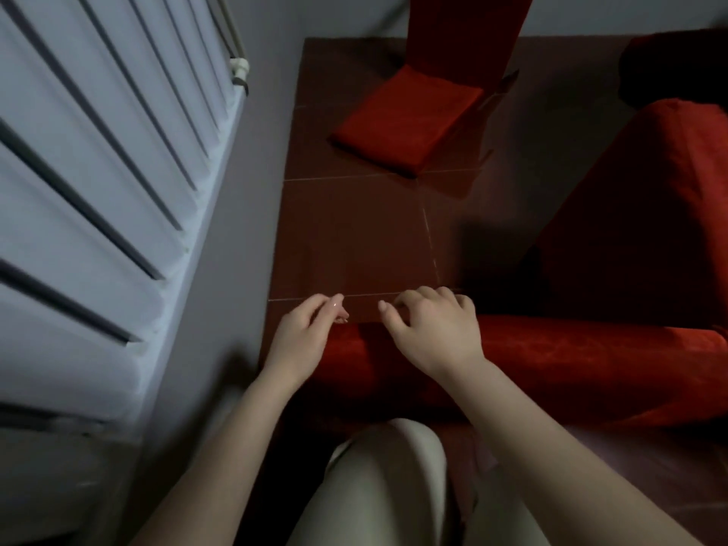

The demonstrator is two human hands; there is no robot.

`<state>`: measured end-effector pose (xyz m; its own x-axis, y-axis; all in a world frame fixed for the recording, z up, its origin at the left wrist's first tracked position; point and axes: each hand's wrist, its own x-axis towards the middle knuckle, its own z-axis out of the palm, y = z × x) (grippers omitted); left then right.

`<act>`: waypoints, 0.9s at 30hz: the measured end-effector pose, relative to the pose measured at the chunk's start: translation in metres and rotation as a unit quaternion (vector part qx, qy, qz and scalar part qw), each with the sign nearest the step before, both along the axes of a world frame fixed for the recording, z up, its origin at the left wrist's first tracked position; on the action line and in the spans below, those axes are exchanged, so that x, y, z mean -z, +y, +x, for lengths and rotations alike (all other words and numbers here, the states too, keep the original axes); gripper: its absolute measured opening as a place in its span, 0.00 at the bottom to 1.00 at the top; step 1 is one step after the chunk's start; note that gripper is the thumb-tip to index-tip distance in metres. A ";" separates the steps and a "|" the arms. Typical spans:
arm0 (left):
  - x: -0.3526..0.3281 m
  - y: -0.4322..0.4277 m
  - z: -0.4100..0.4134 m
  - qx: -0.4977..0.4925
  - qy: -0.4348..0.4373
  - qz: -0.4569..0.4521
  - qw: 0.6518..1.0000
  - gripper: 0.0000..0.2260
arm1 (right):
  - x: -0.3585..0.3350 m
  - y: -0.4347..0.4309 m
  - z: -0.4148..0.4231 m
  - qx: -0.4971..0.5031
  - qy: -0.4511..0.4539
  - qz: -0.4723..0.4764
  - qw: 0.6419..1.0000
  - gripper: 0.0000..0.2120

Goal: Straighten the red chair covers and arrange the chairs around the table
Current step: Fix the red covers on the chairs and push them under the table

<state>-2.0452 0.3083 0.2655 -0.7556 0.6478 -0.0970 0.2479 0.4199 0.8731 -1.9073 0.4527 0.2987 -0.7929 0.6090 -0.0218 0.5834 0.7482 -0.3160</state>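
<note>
Right below me runs the top edge of a chair in a red cover (571,360), stretching from the centre to the right. My left hand (303,336) hovers over its left end, fingers loosely curled and holding nothing. My right hand (433,329) rests just above the same edge, fingers bent and apart, nothing gripped. A second red-covered chair (409,116) stands farther off, seat facing me, its tall back (465,29) rising out of frame. A third red-covered chair (646,199) leans in at the right.
A white radiator (98,191) and grey wall fill the left side. Dark red floor tiles (354,238) lie between the chairs. My leg in light trousers (386,486) is at the bottom. A dark rounded shape (669,69) sits at the upper right.
</note>
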 end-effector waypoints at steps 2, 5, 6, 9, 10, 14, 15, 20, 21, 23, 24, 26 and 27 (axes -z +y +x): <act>0.015 -0.011 0.002 -0.049 -0.052 0.051 0.996 0.21 | 0.005 -0.014 -0.011 -0.018 -0.009 -0.010 1.000 0.27; 0.032 -0.017 0.008 -0.100 -0.144 0.090 0.980 0.24 | 0.013 -0.033 -0.022 -0.050 -0.035 -0.018 0.998 0.28; 0.036 -0.018 0.010 -0.124 -0.187 0.109 0.968 0.24 | 0.016 -0.038 -0.026 -0.059 -0.045 -0.011 0.997 0.29; 0.052 -0.015 0.019 -0.207 -0.307 0.174 0.912 0.17 | 0.021 -0.049 -0.034 -0.059 -0.053 0.019 0.997 0.32; 0.057 -0.013 0.022 -0.219 -0.326 0.192 0.899 0.16 | 0.021 -0.052 -0.036 -0.056 -0.054 0.028 0.997 0.33; 0.067 -0.006 0.025 -0.255 -0.315 0.225 0.886 0.17 | 0.023 -0.059 -0.047 -0.061 -0.057 0.051 0.995 0.33; 0.069 -0.005 0.025 -0.268 -0.308 0.222 0.885 0.16 | 0.023 -0.060 -0.050 -0.065 -0.058 0.056 0.995 0.33; 0.077 -0.003 0.026 -0.292 -0.314 0.216 0.877 0.08 | 0.024 -0.064 -0.053 -0.058 -0.054 0.078 0.994 0.33; 0.078 -0.001 0.026 -0.300 -0.321 0.217 0.872 0.08 | 0.024 -0.064 -0.054 -0.055 -0.053 0.079 0.994 0.32; 0.077 0.002 0.026 -0.315 -0.335 0.221 0.860 0.10 | 0.025 -0.064 -0.055 -0.052 -0.047 0.080 0.994 0.32; 0.077 0.004 0.025 -0.321 -0.339 0.226 0.855 0.10 | 0.025 -0.064 -0.055 -0.050 -0.042 0.082 0.994 0.31; 0.078 0.007 0.025 -0.335 -0.344 0.240 0.843 0.11 | 0.024 -0.064 -0.056 -0.049 -0.035 0.085 0.995 0.31; 0.079 0.008 0.026 -0.341 -0.340 0.246 0.841 0.12 | 0.024 -0.064 -0.055 -0.049 -0.032 0.086 0.995 0.31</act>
